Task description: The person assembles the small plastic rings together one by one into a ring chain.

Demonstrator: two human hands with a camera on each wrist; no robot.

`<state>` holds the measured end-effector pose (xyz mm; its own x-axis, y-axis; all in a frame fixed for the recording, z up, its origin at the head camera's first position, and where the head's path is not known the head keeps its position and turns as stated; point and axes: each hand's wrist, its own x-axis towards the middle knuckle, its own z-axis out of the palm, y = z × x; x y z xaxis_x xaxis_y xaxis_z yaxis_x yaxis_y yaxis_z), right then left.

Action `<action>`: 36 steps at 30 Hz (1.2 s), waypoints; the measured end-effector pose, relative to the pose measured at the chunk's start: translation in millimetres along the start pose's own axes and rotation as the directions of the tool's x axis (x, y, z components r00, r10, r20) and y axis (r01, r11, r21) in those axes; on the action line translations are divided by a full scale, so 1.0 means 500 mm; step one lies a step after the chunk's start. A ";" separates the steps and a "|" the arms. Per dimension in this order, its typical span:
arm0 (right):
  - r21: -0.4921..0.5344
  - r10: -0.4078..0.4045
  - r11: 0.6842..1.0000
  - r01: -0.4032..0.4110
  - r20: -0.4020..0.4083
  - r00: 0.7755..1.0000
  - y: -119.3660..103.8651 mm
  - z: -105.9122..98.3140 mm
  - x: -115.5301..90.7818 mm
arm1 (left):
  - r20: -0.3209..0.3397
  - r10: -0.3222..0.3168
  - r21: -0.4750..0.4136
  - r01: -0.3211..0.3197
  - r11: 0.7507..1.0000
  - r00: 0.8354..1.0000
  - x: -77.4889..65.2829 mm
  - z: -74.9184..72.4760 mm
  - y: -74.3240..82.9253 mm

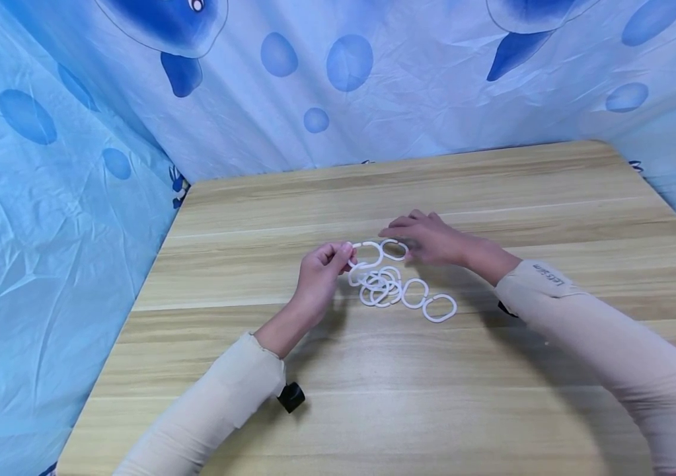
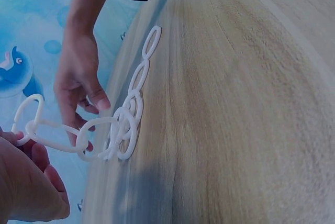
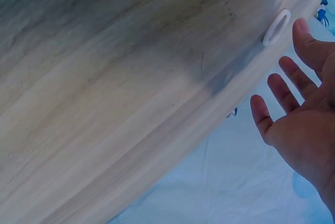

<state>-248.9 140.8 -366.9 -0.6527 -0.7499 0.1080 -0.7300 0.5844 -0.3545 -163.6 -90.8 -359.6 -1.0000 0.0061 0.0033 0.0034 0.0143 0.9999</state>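
In the middle of the head view we saw the white links (image 1: 378, 285), most of them heaped on the wood-grained surface (image 1: 242, 370), with two more trailing off to the lower right of the heap. Just left of them, the left hand (image 1: 322, 268) had its grip closed, thumb and fingers pinching a raised link (image 1: 374, 244) that hooked into others. To the upper right of the heap we saw the right hand (image 1: 433, 239), its grip loose, fingers spread and holding nothing. It hovered beside another raised link (image 1: 386, 258); whether the thumb touched that one, we could not tell. Pale sleeves (image 1: 599, 337) covered both arms, and a black block (image 1: 291, 397) showed under the left cuff at lower centre. Across the top we saw a blue curtain (image 1: 242, 139) printed with bubbles.
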 end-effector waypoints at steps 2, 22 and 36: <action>-0.020 -0.007 1.000 0.007 0.024 1.000 0.000 0.004 0.002 | 0.003 -0.002 0.004 0.002 1.000 1.000 0.000 0.000 0.000; -0.118 -0.038 0.992 0.046 0.070 0.997 0.012 0.024 0.014 | 0.009 -0.015 0.008 0.015 1.000 1.000 0.002 0.002 -0.001; -0.114 0.060 0.992 -0.062 -0.026 0.998 0.025 0.031 0.009 | 0.012 -0.032 0.024 0.031 0.999 0.999 0.003 0.003 -0.001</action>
<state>-257.7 139.8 -385.0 -0.7002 -0.7053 0.1108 -0.7062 0.6616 -0.2522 -165.2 -89.5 -360.3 -0.9994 0.0181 -0.0285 -0.0278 0.0383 0.9989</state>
